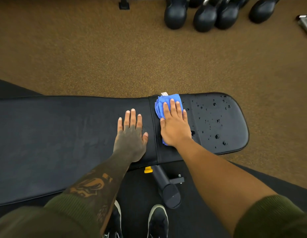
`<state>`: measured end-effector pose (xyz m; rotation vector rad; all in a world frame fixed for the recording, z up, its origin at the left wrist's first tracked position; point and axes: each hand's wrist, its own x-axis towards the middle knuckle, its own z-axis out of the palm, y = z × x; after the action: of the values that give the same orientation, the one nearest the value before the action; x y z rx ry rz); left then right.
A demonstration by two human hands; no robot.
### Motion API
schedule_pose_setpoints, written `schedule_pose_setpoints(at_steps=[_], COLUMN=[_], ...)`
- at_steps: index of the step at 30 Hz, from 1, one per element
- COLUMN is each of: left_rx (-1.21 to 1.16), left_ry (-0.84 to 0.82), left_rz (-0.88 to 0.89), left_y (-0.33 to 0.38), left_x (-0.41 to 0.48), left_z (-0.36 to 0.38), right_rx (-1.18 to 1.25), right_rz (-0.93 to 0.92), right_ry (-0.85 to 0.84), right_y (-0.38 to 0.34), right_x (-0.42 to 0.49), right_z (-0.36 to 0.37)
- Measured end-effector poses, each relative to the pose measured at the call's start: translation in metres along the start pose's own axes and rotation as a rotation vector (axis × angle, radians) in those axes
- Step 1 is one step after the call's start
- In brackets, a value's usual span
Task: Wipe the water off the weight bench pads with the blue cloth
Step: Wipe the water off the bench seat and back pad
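A black weight bench lies across the view, with a long back pad [54, 134] on the left and a shorter seat pad [218, 127] on the right. Water drops [217, 136] dot the right part of the seat pad. My right hand [175, 126] lies flat with straight fingers on the folded blue cloth [160, 104], pressing it onto the seat pad's left end, beside the seam. My left hand [131, 134] rests flat on the back pad, fingers spread, holding nothing.
Several black kettlebells [206, 16] stand on the brown speckled floor beyond the bench. The bench frame with a yellow knob [148, 169] and a black tube [168, 188] sits below the pads, near my shoes [157, 220].
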<state>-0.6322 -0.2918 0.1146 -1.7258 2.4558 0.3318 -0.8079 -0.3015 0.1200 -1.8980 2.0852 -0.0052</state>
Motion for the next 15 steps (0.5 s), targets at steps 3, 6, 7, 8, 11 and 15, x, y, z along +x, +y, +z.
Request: schedule_pose_setpoints(at_steps=[3, 6, 7, 8, 11, 15], left_rx=[-0.015, -0.009, -0.005, -0.005, -0.017, -0.011], left_ry=[-0.007, 0.002, 0.004, 0.009, 0.03, 0.031], left_rz=[0.017, 0.001, -0.003, -0.006, -0.015, -0.013], left_y=[0.006, 0.012, 0.012, 0.013, 0.012, 0.013], left_x=[0.001, 0.002, 0.002, 0.002, 0.003, 0.003], left_z=[0.0, 0.002, 0.002, 0.003, 0.004, 0.004], right_rx=[0.002, 0.009, 0.013, 0.016, 0.038, 0.036], right_rz=[0.051, 0.0, -0.03, -0.051, -0.038, 0.096], right_ry=[-0.004, 0.004, 0.005, 0.011, 0.021, 0.039], right_y=[-0.01, -0.019, -0.019, -0.017, -0.003, 0.007], right_x=[0.006, -0.007, -0.015, -0.024, -0.039, -0.02], right_z=[0.0, 0.005, 0.007, 0.01, 0.012, 0.007])
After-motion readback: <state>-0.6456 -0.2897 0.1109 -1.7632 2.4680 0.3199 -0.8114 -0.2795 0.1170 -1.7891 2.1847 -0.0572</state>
